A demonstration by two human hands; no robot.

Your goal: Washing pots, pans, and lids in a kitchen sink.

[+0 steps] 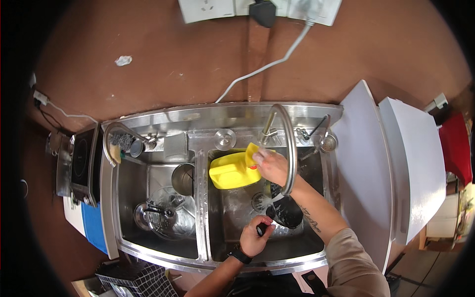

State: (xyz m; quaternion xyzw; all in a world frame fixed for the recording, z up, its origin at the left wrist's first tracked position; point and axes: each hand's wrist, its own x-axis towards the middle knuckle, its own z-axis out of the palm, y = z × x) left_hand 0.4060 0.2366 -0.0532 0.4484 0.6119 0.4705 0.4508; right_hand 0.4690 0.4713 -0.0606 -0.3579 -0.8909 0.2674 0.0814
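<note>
My left hand (254, 235) grips the dark handle of a black pan (291, 213), tilted in the right basin (237, 232) of a steel double sink. Water runs from the arched faucet (289, 148) beside the pan, near the drain (259, 201). Farther back, my right hand (271, 165) pinches a yellow sponge or cloth (251, 153). It is at the right end of a yellow plastic jug (228, 172), which lies in the same basin. The sponge overlaps the jug's end, and a bit of red shows beneath my fingers. My right forearm passes under the faucet's arch and partly hides the pan.
The left basin holds a metal pot (183, 179) and a clear glass lid (172, 219). Another faucet (107, 141) arches over its left side. On the back ledge sit a grey cloth (175, 144) and a round metal lid (225, 139). A white panel (365, 163) borders the right.
</note>
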